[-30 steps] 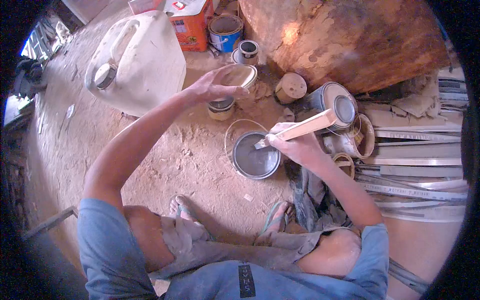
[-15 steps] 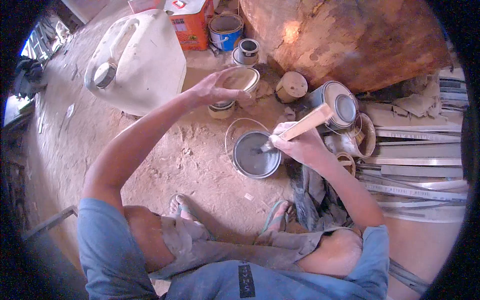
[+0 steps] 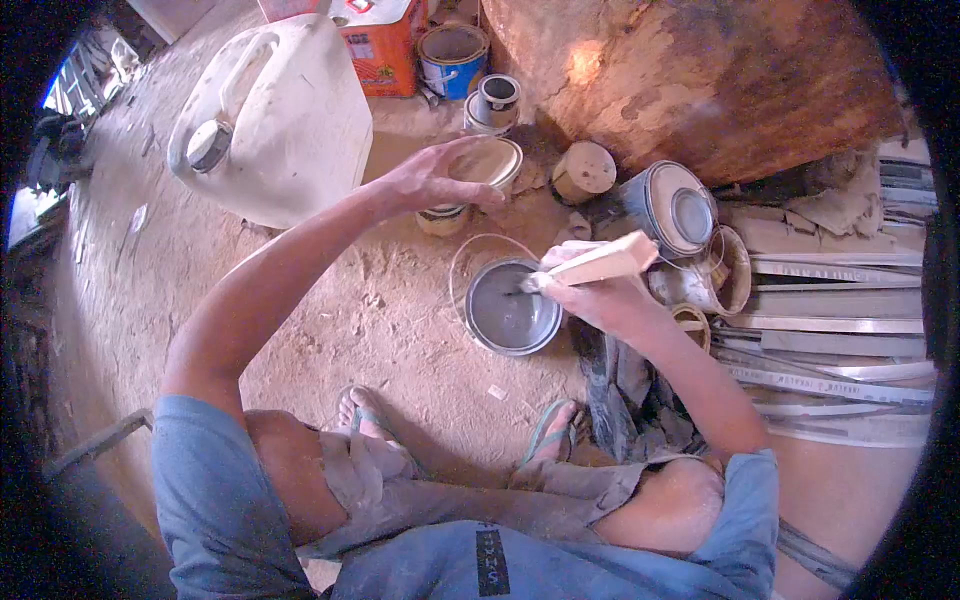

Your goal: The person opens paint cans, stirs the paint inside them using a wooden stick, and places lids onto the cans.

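Note:
My left hand is closed around the edge of a round, pale lid, tilted over a small can. My right hand grips a flat wooden stick. The stick's lower end, coated in grey, reaches into the open paint can. Grey paint fills much of that can, which stands upright on the dusty floor with its wire handle leaning to the left. My right fingers are close above the can's right rim.
A large white jerrycan stands at the left, near an orange tin and a blue bucket. A closed paint can and metal strips lie right. My feet are before the paint can.
My right hand has shifted slightly, and the stick now lies at a flatter angle, its top end lower. The left hand and lid have barely moved.

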Motion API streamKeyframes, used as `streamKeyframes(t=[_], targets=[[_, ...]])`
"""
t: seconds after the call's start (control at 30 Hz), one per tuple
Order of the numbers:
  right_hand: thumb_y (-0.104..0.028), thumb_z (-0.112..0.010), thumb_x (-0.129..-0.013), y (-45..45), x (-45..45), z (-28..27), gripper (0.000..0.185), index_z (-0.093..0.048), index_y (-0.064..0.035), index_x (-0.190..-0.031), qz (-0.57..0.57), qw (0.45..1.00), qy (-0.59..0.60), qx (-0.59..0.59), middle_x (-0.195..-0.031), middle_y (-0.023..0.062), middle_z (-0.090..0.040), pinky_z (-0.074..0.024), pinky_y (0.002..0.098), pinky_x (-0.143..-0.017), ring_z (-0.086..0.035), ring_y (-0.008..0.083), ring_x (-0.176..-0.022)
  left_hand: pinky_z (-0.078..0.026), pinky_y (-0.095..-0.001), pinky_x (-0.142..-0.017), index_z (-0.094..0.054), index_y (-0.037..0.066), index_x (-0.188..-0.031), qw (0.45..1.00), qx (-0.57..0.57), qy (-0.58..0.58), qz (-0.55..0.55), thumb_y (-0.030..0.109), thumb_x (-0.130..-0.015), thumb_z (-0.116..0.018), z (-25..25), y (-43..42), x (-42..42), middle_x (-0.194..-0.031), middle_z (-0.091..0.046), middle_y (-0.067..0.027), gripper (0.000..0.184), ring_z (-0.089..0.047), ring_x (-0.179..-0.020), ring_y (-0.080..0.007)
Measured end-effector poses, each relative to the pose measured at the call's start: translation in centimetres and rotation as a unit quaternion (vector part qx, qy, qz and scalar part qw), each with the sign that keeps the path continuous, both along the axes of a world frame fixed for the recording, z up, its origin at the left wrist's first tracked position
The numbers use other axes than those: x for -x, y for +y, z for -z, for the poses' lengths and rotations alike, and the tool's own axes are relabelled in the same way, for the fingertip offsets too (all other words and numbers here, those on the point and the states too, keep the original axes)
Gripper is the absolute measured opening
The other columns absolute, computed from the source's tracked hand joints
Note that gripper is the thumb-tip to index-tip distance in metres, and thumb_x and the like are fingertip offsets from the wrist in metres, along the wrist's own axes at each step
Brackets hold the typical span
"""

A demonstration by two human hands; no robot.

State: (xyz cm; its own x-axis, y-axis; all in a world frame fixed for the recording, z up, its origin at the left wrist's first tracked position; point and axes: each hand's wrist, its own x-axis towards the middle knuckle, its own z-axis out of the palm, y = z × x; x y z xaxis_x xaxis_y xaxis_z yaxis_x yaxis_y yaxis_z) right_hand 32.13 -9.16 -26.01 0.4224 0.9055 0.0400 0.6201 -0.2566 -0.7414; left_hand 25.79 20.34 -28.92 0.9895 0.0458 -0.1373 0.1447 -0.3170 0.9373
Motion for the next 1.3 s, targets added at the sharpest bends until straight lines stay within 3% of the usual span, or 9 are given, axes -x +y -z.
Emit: streamKeyframes(t=[0.17, 0.3, 0.43, 0.6, 0.77, 0.87, 1.1, 1.23, 1.3], targets=[[-0.031, -0.07, -0.083, -0.6, 0.0, -2.1, 0.024, -0.072, -0.007, -0.079, 0.003, 0.984, -0.002, 0.177, -0.075, 0.0128, -0.072, -0.0562, 0.042, -0.069, -0.074, 0.0283, -0.076, -0.034, -0.0378, -0.118, -0.034, -0.002, -0.154, 0.998, 0.041, -0.028, 0.025, 0.041, -0.074, -0.09, 1.5, 0.6, -0.4, -0.151, -0.049, -0.016, 0.106, -0.046, -0.139, -0.0255], [-0.019, -0.07, -0.086, -0.2, 1.3, -0.3, 0.018, -0.07, -0.0035, -0.078, 0.015, 0.981, 0.181, 0.064, -0.071, 0.0073, -0.069, -0.0537, 0.0387, -0.067, -0.068, 0.0233, -0.067, -0.033, -0.0374, -0.119, -0.033, -0.002, -0.154, 0.999, 0.033, -0.033, 0.021, 0.041, -0.074, -0.09, 0.9, 0.2, -0.4, -0.151, -0.049, -0.0155, 0.107, -0.045, -0.14, -0.0254], [-0.02, -0.072, -0.087, 0.4, 0.9, 1.0, 0.02, -0.067, -0.0036, -0.076, 0.036, 0.995, 0.043, -0.078, -0.069, 0.0071, -0.066, -0.0527, 0.0387, -0.066, -0.065, 0.0254, -0.066, -0.033, -0.037, -0.119, -0.033, -0.003, -0.153, 0.999, 0.033, -0.017, 0.012, 0.042, -0.073, -0.09, 0.8, -0.1, -0.6, -0.151, -0.049, -0.0153, 0.109, -0.046, -0.139, -0.0252], [-0.028, -0.073, -0.085, -0.7, -0.7, -0.6, 0.023, -0.07, -0.0062, -0.079, 0.018, 0.993, -0.012, 0.12, -0.069, 0.0096, -0.067, -0.0534, 0.0441, -0.066, -0.066, 0.032, -0.066, -0.034, -0.0371, -0.119, -0.036, -0.003, -0.152, 1.0, 0.002, -0.026, 0.013, 0.041, -0.075, -0.089, 1.2, -0.1, -0.6, -0.149, -0.051, -0.015, 0.104, -0.048, -0.138, -0.0249], [-0.024, -0.073, -0.085, -0.3, 1.0, 1.3, 0.021, -0.069, -0.0038, -0.08, 0.022, 0.986, 0.159, 0.053, -0.069, 0.0086, -0.067, -0.0529, 0.042, -0.066, -0.066, 0.0298, -0.065, -0.034, -0.0372, -0.118, -0.034, -0.003, -0.153, 0.999, 0.013, -0.026, 0.025, 0.039, -0.077, -0.088, 1.8, 0.1, -0.6, -0.147, -0.053, -0.0145, 0.102, -0.048, -0.137, -0.0248], [-0.028, -0.072, -0.086, 0.0, -0.1, 2.9, 0.024, -0.069, -0.0047, -0.082, -0.025, 0.99, -0.072, -0.122, -0.07, 0.01, -0.068, -0.0541, 0.0431, -0.067, -0.068, 0.0318, -0.068, -0.035, -0.0369, -0.118, -0.034, -0.003, -0.153, 0.999, -0.001, -0.025, 0.032, 0.037, -0.079, -0.087, 2.4, 0.2, -0.9, -0.146, -0.054, -0.014, 0.1, -0.048, -0.137, -0.0242], [-0.034, -0.072, -0.082, -0.5, 0.1, -1.7, 0.028, -0.072, -0.0054, -0.081, 0.02, 0.987, -0.002, 0.159, -0.075, 0.0138, -0.071, -0.0568, 0.044, -0.07, -0.073, 0.0323, -0.075, -0.035, -0.0387, -0.118, -0.038, -0.007, -0.15, 0.997, -0.024, -0.061, 0.033, 0.053, -0.072, -0.087, 2.9, 0.4, -0.8, -0.147, -0.051, -0.0208, 0.109, -0.048, -0.137, -0.03], [-0.025, -0.071, -0.087, 0.0, 1.0, 1.5, 0.019, -0.073, -0.0059, -0.087, 0.015, 0.982, 0.184, 0.041, -0.077, 0.0091, -0.072, -0.0546, 0.0393, -0.069, -0.071, 0.0219, -0.074, -0.036, -0.0379, -0.117, -0.037, -0.004, -0.151, 0.999, 0.017, -0.018, 0.026, 0.044, -0.075, -0.088, 1.1, -0.4, -0.1, -0.146, -0.053, -0.0172, 0.104, -0.05, -0.135, -0.0263], [-0.021, -0.07, -0.088, -0.1, 0.6, 1.6, 0.015, -0.073, -0.0063, -0.087, 0.011, 0.994, 0.112, 0.002, -0.079, 0.0082, -0.072, -0.0538, 0.0374, -0.07, -0.069, 0.0226, -0.073, -0.038, -0.0366, -0.115, -0.035, -0.002, -0.153, 0.999, 0.026, -0.019, 0.029, 0.036, -0.077, -0.089, 1.2, -0.3, -0.3, -0.144, -0.056, -0.0129, 0.1, -0.051, -0.133, -0.0233]])
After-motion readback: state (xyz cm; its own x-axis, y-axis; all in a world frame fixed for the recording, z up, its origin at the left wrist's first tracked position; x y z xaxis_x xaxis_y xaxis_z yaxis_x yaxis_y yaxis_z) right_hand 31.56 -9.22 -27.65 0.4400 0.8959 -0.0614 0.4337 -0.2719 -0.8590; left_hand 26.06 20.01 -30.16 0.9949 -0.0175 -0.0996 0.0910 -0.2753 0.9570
